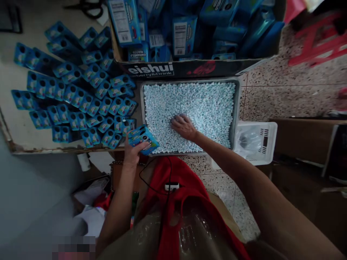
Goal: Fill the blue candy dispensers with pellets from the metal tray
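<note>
My left hand (133,150) is closed round a few small blue boxes (145,139) at the tray's lower left corner. In the middle of the metal tray (236,104), my right hand (183,126) rests in a thick layer of small pale blue and white pieces (206,108). Its fingertips are sunk among them, so whether it grips any is hidden. Many blue boxes (78,95) with round dark holes on top stand in uneven rows on the table to the left.
Behind the tray, a cardboard carton (189,69) holds many blue boxes. Black scissors (88,8) lie at the table's back. A white plastic basket (272,142) with a clear bag sits right of the tray, and a red stool (317,39) stands farther back.
</note>
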Demonstrator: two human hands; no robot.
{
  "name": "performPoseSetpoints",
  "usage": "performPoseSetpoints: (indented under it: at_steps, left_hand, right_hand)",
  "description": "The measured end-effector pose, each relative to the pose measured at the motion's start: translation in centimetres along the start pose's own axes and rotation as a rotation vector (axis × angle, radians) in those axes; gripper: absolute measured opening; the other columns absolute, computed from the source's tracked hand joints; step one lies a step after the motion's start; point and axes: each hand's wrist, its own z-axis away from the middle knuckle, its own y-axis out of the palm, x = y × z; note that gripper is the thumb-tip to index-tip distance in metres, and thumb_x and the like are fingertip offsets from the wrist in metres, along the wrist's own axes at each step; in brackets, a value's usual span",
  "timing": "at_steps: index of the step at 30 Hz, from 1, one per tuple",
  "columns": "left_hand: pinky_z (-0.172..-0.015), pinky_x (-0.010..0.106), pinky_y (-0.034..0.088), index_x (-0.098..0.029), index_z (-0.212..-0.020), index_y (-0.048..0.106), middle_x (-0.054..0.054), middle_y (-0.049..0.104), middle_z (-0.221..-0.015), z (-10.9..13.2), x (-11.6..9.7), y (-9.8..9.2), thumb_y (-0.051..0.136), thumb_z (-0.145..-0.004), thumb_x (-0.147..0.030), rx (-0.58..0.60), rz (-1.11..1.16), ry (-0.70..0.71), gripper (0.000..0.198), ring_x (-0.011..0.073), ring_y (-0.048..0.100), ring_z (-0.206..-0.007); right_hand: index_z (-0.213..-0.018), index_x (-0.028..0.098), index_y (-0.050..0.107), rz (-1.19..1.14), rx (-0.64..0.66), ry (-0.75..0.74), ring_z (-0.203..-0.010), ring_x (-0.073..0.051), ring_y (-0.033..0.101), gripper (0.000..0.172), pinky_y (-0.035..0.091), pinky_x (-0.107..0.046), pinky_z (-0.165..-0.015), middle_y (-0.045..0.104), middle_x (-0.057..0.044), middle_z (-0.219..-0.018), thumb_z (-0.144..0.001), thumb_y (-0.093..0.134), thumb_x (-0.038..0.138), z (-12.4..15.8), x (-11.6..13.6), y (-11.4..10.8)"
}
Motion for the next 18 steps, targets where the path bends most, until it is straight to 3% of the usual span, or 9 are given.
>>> performPoseSetpoints:
  at_steps: [3,5,9,12,15,18]
  left_hand:
    - [-0.077,0.032,0.063,-0.024,-0.121,0.066,-0.001,0.076,-0.095,-2.3,0.2,2.0,0.1,-0.053,-0.029,0.131,-0.013,0.026,0.076,0.018,0.072,-0.077]
    - [-0.079,0.033,0.062,-0.025,-0.125,0.066,0.001,0.077,-0.101,-3.9,0.3,3.0,0.101,-0.053,-0.029,0.19,-0.031,0.046,0.08,0.0192,0.073,-0.082]
    - [-0.088,0.035,0.063,-0.025,-0.133,0.066,0.005,0.078,-0.115,-6.4,1.1,5.0,0.101,-0.052,-0.029,0.234,-0.016,0.051,0.088,0.0236,0.076,-0.098]
    - [-0.09,0.036,0.062,-0.026,-0.14,0.066,0.007,0.077,-0.126,-7.3,2.3,7.2,0.098,-0.054,-0.033,0.311,0.047,-0.025,0.092,0.0245,0.076,-0.105]
    - [-0.09,0.036,0.061,-0.026,-0.144,0.065,0.008,0.076,-0.131,-7.6,3.2,9.7,0.095,-0.057,-0.035,0.394,0.08,-0.075,0.092,0.0251,0.075,-0.108]
    - [-0.093,0.037,0.06,-0.027,-0.147,0.063,0.009,0.073,-0.14,-7.5,3.1,11.8,0.095,-0.058,-0.035,0.497,0.059,-0.075,0.095,0.0265,0.074,-0.114]
  right_hand:
    - [-0.119,0.027,0.076,-0.036,-0.141,0.154,-0.152,-0.032,0.049,0.022,0.038,-0.061,-0.128,0.07,-0.007,-0.145,-0.107,0.06,0.033,2.5,-1.6,-2.2]
    - [-0.129,0.03,0.073,-0.098,-0.288,0.297,-0.155,-0.032,0.046,0.03,0.04,-0.06,-0.128,0.065,-0.007,-0.152,-0.104,0.065,0.045,5.2,-1.7,-3.0]
    - [-0.146,0.022,0.062,-0.23,-0.73,0.809,-0.147,-0.03,0.053,0.05,0.045,-0.06,-0.124,0.059,-0.018,-0.152,-0.107,0.052,0.053,9.2,-0.4,-1.1]
    - [-0.148,0.02,0.061,-0.339,-0.845,0.992,-0.15,-0.03,0.05,0.055,0.04,-0.062,-0.128,0.055,-0.019,-0.156,-0.107,0.043,0.053,8.0,0.6,1.5]
    - [-0.15,0.021,0.06,-0.455,-0.895,1.007,-0.158,-0.029,0.042,0.057,0.031,-0.062,-0.134,0.048,-0.018,-0.165,-0.106,0.04,0.053,4.6,0.7,2.6]
    - [-0.151,0.023,0.06,-0.649,-0.944,0.963,-0.158,-0.028,0.042,0.06,0.028,-0.059,-0.136,0.05,-0.017,-0.165,-0.103,0.044,0.055,1.9,0.4,2.1]
